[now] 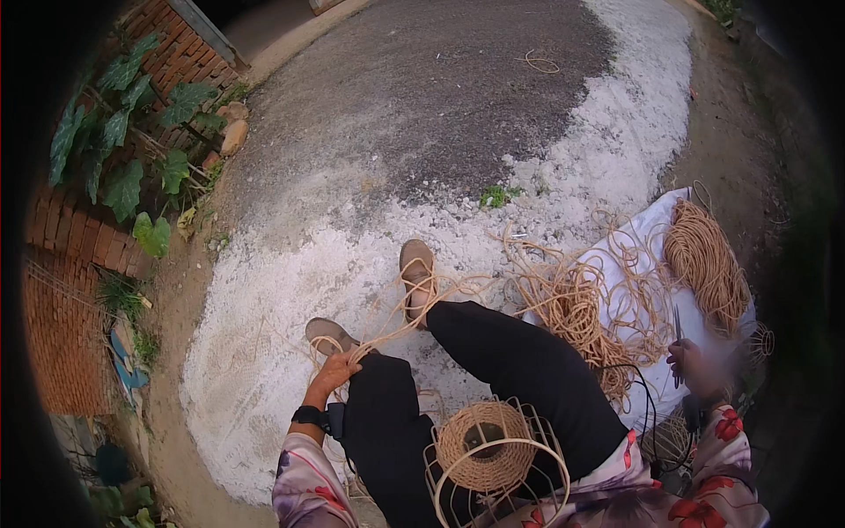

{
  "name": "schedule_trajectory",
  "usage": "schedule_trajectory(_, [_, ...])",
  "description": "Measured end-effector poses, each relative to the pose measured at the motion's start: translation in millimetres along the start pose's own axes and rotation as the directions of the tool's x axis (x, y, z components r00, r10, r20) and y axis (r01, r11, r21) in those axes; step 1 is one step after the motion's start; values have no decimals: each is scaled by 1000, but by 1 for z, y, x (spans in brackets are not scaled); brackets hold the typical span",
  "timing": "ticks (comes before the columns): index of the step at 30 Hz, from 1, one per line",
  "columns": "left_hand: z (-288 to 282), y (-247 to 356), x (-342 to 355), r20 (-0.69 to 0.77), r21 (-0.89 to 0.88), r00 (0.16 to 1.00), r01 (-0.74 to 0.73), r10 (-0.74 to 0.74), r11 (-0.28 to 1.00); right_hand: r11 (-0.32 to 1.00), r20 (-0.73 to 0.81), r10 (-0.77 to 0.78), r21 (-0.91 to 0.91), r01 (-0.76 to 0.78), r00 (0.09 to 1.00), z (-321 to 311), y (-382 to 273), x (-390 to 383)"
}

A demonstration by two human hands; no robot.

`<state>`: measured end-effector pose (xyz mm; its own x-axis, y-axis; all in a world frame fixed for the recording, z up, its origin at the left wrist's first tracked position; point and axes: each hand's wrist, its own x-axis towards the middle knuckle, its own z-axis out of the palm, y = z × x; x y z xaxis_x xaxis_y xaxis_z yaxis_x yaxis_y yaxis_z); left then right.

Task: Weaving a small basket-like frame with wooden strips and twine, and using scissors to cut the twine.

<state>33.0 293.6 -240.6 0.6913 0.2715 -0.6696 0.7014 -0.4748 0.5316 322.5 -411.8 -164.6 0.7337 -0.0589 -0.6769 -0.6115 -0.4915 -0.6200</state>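
Note:
My left hand (336, 373) is closed round a few strands of tan cord (387, 333), which run across my shoes. In my right hand (701, 368) is a slim metal tool, which looks like scissors (678, 327), its tips pointing away from me; this hand is partly blurred. On my lap sits a round wire frame (439, 495) with a woven cord basket piece (453, 444) inside it. To the right of my leg lies a loose tangle of tan cord (572, 304), partly on a white sheet (650, 220).
A thick coil of cord (707, 257) lies on the sheet's far right. Pale, crumbly material (264, 352) covers the ground around my feet, with dark gravel (422, 114) beyond. Leafy plants (123, 189) and a brick wall (70, 339) line the left. A black cable (647, 387) hangs near my right arm.

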Motion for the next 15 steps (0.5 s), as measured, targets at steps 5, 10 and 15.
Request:
schedule_trajectory(5, [-11,-42,-96,-404,-702,852,-56,-332,710,991,12,16,135,-17,1000,-9,29,19])
schedule_trajectory(10, [7,-122,-256,-621,-779,309,-144,-720,610,962,-109,116,261,-84,987,-53,91,30])
schedule_trajectory(15, [23,-143,-388,-585,-783,302,30,-752,621,924,-172,186,365,-113,967,-45,126,66])
